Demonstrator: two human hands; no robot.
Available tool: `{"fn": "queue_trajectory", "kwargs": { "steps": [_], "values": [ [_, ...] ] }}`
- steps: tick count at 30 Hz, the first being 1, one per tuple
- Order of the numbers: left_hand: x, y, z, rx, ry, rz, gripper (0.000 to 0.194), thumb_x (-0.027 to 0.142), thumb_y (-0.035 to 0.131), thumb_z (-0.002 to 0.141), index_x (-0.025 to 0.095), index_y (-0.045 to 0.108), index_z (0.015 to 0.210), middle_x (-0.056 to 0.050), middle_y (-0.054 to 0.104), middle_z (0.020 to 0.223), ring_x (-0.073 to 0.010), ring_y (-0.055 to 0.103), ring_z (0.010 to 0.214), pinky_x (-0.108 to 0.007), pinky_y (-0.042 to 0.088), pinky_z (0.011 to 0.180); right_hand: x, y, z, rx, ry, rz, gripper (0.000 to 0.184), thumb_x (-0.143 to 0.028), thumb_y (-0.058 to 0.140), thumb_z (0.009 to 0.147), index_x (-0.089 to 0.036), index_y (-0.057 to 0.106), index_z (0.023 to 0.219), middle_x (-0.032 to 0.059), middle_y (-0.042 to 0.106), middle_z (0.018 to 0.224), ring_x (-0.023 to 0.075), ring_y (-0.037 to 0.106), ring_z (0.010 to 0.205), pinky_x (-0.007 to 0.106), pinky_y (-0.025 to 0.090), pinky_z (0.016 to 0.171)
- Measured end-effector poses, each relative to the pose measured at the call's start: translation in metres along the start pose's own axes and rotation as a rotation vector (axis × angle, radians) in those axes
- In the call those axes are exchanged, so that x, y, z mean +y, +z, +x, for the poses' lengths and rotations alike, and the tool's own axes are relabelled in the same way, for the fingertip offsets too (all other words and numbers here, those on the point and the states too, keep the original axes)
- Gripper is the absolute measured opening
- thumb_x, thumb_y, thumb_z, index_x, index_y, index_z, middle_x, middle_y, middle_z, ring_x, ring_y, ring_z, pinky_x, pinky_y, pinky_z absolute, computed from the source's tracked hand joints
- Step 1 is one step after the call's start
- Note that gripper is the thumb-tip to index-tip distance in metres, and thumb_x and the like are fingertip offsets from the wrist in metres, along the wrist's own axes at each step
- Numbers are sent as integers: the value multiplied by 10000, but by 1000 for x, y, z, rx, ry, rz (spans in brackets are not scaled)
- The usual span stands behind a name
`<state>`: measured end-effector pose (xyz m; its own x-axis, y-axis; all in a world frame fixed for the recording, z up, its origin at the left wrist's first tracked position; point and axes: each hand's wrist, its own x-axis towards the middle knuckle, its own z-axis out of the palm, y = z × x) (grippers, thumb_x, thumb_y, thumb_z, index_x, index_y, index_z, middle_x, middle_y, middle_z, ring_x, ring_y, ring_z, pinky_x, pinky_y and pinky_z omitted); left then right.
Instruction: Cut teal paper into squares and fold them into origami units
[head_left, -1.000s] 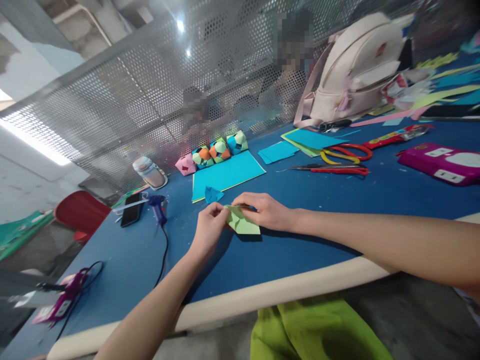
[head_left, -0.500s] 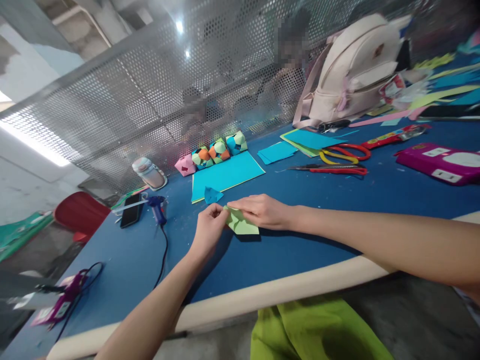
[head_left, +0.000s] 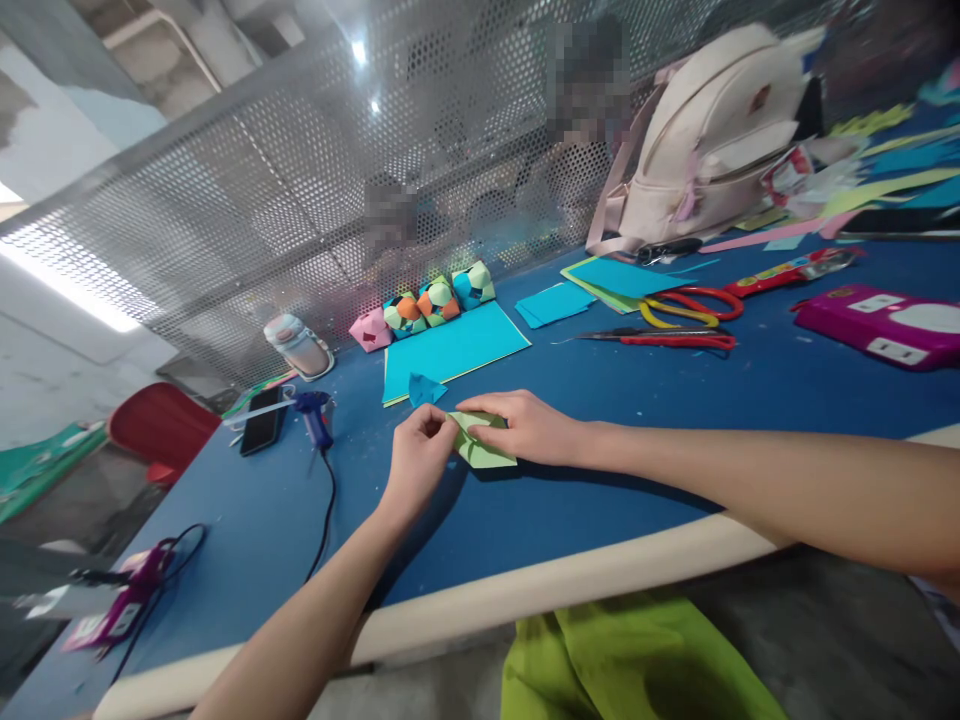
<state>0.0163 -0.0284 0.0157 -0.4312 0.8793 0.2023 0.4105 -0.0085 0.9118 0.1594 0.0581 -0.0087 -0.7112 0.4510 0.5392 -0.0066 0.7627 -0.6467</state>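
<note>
Just above the blue table, a light green folded paper (head_left: 489,454) is held between both hands. My left hand (head_left: 421,450) pinches its left corner with thumb and finger. From the right, my right hand (head_left: 529,428) grips the sheet, thumb on its face and fingers along the far edge, partly covering it. A small folded blue paper piece (head_left: 425,390) lies right behind my left hand. Behind it rests a stack of blue and yellow-green sheets (head_left: 457,350).
Folded paper balls (head_left: 421,308) line the back by a perforated metal screen (head_left: 300,200). To the left are a glue gun (head_left: 315,418), a phone (head_left: 262,425) and a bottle (head_left: 298,347). Rightward lie scissors (head_left: 694,305), a red-handled tool (head_left: 652,340), a purple power strip (head_left: 885,325) and a backpack (head_left: 705,140).
My right thumb has moved out onto the face of the green paper, and the right hand has turned slightly. My left hand keeps its pinch in nearly the same place.
</note>
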Motion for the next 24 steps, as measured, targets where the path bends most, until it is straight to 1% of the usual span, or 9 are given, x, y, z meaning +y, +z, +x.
{"fn": "queue_trajectory", "kwargs": {
  "steps": [3, 8, 13, 17, 21, 24],
  "values": [
    [0, 0, 0, 9, 15, 22, 102, 250, 562, 628, 173, 527, 572, 50, 508, 497, -93, 448, 489, -210, 359, 502, -2, -1, 0, -28, 58, 40, 332, -229, 547, 853, -144, 647, 1158, 82, 710, 1095, 204, 669, 960, 285, 499, 799],
    [-3, -1, 1, 23, 14, 18, 97, 241, 567, 637, 174, 529, 578, 51, 504, 506, -91, 440, 491, -208, 341, 497, -2, -2, 1, -44, 75, 100, 342, -246, 582, 826, -142, 650, 1145, 74, 707, 1095, 200, 659, 968, 272, 485, 805],
    [-3, -1, 1, 31, 2, -33, 100, 242, 573, 641, 172, 527, 586, 52, 508, 523, -92, 459, 513, -204, 368, 511, -2, -4, 3, -54, 198, 174, 261, -278, 572, 828, -132, 689, 1009, 61, 724, 937, 174, 654, 819, 253, 465, 685],
    [1, 0, 1, 10, -10, -84, 120, 264, 598, 648, 168, 538, 607, 42, 538, 542, -103, 500, 534, -209, 405, 524, 2, -4, 6, -44, 283, 282, 261, -343, 587, 802, -117, 690, 882, 52, 702, 814, 145, 601, 701, 243, 430, 605],
    [1, 0, 0, -15, -10, -120, 143, 288, 624, 671, 160, 564, 651, 28, 571, 588, -113, 540, 570, -215, 432, 538, 4, -3, 8, -31, 328, 336, 273, -370, 583, 787, -118, 679, 830, 36, 677, 762, 127, 558, 657, 241, 402, 585],
    [0, 1, 0, -23, 3, -136, 159, 287, 627, 685, 153, 609, 769, 18, 601, 658, -114, 560, 596, -215, 443, 545, 4, -4, 9, -24, 339, 342, 276, -374, 567, 792, -118, 672, 800, 27, 660, 734, 126, 546, 656, 245, 399, 598]
  ]
}}
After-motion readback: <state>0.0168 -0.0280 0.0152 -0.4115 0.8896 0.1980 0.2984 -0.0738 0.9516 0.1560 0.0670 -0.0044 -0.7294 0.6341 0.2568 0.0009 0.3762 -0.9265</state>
